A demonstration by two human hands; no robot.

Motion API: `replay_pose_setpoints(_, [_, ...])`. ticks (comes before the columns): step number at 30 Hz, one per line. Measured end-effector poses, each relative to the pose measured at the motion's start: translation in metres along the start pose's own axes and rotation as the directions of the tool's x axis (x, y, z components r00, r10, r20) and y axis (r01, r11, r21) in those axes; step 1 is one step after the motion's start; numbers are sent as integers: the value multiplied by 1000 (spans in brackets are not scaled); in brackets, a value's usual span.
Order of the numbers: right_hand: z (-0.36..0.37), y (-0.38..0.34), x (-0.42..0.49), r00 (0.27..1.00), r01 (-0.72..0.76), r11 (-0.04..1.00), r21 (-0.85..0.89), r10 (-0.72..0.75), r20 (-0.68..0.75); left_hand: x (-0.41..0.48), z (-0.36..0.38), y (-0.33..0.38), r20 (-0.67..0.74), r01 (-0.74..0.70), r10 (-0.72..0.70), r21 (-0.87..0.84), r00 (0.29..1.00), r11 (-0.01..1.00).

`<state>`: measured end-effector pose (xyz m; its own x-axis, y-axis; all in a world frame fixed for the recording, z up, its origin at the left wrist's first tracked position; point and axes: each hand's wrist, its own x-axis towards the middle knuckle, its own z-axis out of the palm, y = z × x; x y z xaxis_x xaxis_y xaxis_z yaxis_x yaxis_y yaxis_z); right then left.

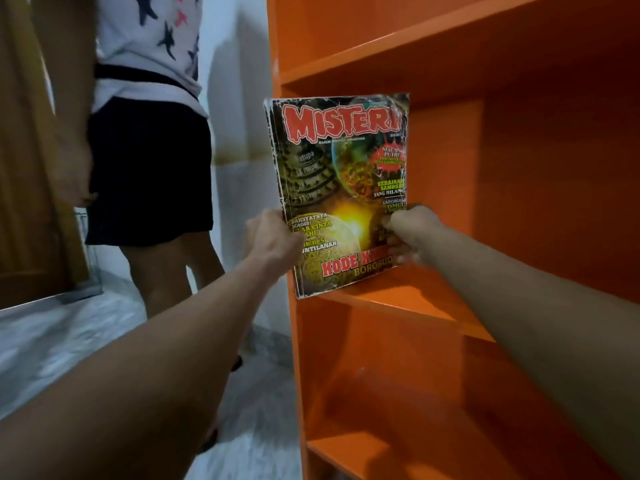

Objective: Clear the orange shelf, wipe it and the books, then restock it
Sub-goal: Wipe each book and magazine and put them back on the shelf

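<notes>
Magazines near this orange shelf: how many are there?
1. The magazine, gripped upright by the left hand and right hand, is at the front edge of the orange shelf. Others may be hidden.

Upright before the orange shelf (519, 161), cover outward: worn magazine (341, 174) with dark glossy artwork, red "MISTERI" title and frayed, cracked edges. Leans slightly left, lower edge at the front lip of one board, contact unclear. Gripped low at its sides by left hand (273, 237) and right hand (414, 233). Glossy orange boards and uprights throughout.
</notes>
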<state>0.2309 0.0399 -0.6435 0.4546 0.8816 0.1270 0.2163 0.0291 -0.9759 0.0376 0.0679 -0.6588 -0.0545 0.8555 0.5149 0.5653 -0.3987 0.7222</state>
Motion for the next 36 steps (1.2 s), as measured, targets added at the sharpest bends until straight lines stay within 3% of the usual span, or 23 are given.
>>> replay_pose_setpoints(4, [18,17,5,981,42,998,-36,-34,190,6,1,2,-33,50,-49,35,998,998])
replay_pose_setpoints(13, [46,33,11,969,191,958,-213,-150,196,21,12,6,-38,70,-68,76,997,995])
replay_pose_setpoints(18, [43,32,10,953,241,934,-265,-177,244,25,13,-2,-28,160,-162,-50,986,986])
replay_pose_setpoints(36, [56,34,27,943,232,919,-318,-133,305,27,19,-1,-51,98,-98,3,994,995])
